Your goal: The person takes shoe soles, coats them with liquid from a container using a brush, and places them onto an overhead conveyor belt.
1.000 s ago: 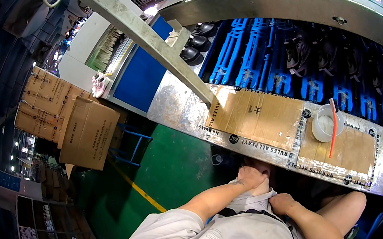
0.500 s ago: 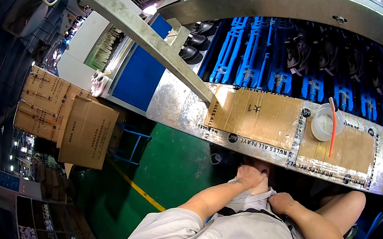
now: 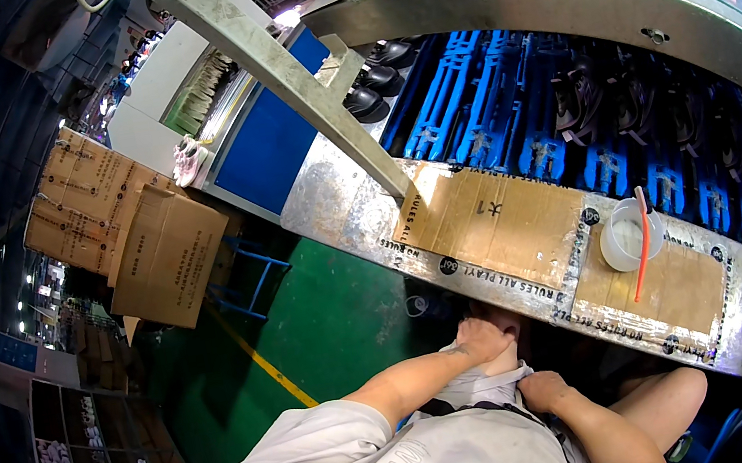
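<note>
At lower centre, the left hand (image 3: 483, 340) and right hand (image 3: 543, 391) rest curled beside pale cloth (image 3: 486, 390); whether either grip holds anything, I cannot tell.

Head cam, dn @ hands (image 3: 484, 338) (image 3: 543, 390).

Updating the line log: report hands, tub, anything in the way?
Left hand on bare leg; right hand at grey cloth. Tub on bench, red stick across it. Bench edge between hands and tub.
</note>
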Tool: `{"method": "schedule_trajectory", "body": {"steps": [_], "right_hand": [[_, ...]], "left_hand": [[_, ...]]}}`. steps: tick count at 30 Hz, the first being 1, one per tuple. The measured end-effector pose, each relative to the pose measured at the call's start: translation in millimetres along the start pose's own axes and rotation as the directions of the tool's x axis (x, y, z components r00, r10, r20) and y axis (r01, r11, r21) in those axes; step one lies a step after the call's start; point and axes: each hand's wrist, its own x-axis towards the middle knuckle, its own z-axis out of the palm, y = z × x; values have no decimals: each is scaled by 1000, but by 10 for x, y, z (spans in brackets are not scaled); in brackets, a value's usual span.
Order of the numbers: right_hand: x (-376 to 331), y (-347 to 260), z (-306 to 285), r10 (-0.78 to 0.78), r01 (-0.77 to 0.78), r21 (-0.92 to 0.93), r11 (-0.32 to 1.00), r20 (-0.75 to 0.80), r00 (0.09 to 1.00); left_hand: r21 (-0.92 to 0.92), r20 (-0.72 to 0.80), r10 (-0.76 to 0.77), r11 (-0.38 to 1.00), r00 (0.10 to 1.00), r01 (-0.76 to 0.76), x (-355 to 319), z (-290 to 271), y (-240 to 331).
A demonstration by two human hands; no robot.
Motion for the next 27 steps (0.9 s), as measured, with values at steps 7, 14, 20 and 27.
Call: {"method": "schedule_trajectory", "body": {"steps": [7,14,20,27], "right_hand": [[5,5,7,-18,18,-2,1000,-6,1000],[33,17,27,-6,6,-7,1000,7,1000],[54,31,56,-13,13,-10,1000,13,1000],[106,61,133,-1,1,-9,1000,-2,1000]], "left_hand": [[-4,30,19,1000,999,-19,-4,5,-14],[6,13,20,1000,1000,-20,-26,-26,-6],[-5,40,2,1000,999,-2,-82,-139,33],[8,6,10,1000,1000,-10,-32,-29,-11]]}}
